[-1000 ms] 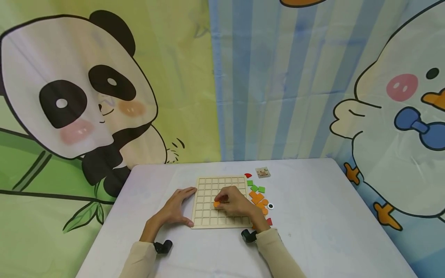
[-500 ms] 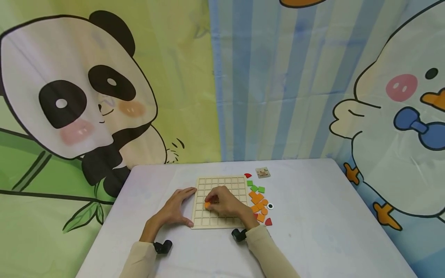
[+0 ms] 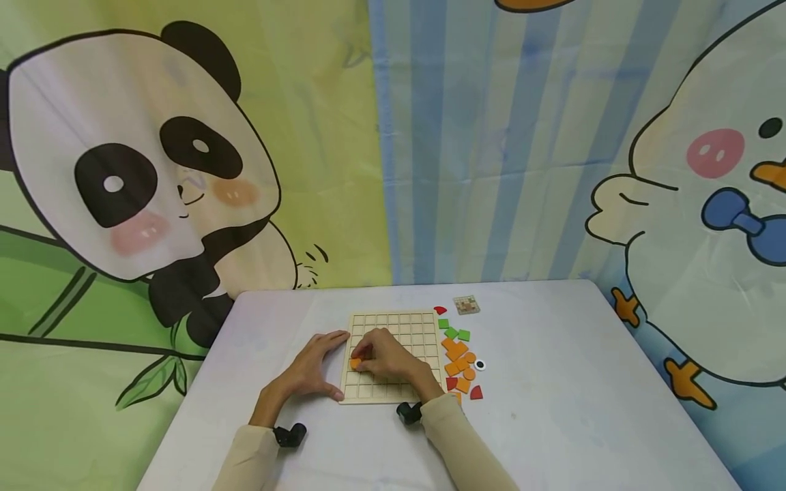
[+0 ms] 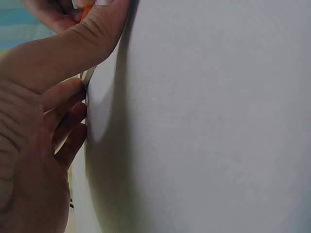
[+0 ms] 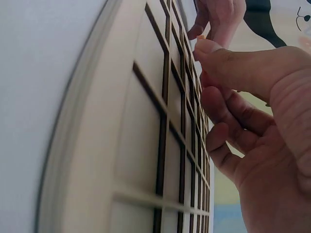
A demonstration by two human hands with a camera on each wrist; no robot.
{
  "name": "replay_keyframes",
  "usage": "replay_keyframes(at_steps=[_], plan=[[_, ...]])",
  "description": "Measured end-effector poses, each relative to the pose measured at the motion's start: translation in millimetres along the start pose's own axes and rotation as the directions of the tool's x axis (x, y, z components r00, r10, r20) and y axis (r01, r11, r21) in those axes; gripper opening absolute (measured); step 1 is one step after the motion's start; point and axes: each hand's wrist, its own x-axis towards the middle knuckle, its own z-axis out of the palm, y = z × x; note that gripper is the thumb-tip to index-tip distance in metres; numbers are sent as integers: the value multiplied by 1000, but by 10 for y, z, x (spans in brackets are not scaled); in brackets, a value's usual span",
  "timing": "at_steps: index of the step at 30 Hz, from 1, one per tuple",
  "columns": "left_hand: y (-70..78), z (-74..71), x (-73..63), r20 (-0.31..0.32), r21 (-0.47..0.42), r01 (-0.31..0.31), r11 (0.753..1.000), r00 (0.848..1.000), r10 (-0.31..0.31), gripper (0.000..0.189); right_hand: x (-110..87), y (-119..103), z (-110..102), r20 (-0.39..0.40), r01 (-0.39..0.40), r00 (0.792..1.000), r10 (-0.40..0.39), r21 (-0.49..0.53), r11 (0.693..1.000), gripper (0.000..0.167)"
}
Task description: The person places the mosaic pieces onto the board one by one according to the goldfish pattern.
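Note:
A pale wooden grid board lies flat on the white table. My right hand pinches an orange tile between thumb and fingertips, over the cells at the board's left side. In the right wrist view only a sliver of this orange tile shows past the thumb. My left hand rests along the board's left edge, thumb by the near corner and fingers spread toward the far part. The left wrist view shows the left thumb close to the tile. The right hand covers part of the grid.
Right of the board lie several orange tiles, green squares, red pieces and a white disc with a black centre. A small patterned card sits farther back. A printed curtain hangs behind the table.
My right hand has moved left across the board with the orange tile, from the middle cells to the left side. The left hand has stayed at the board's edge.

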Motion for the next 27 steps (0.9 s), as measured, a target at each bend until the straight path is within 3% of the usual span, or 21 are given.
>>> replay_keyframes(at_steps=[10, 17, 27], plan=[[1, 7, 5, -4, 2, -10, 1000, 1000, 10, 138, 93, -36, 39, 3, -34, 999, 34, -31, 999, 21], [-9, 8, 4, -5, 5, -7, 1000, 1000, 7, 138, 156, -82, 20, 37, -5, 999, 8, -93, 996, 19], [-15, 10, 6, -16, 13, -19, 1000, 1000, 19, 139, 22, -142, -84, 18, -38, 999, 40, -70, 997, 29]])
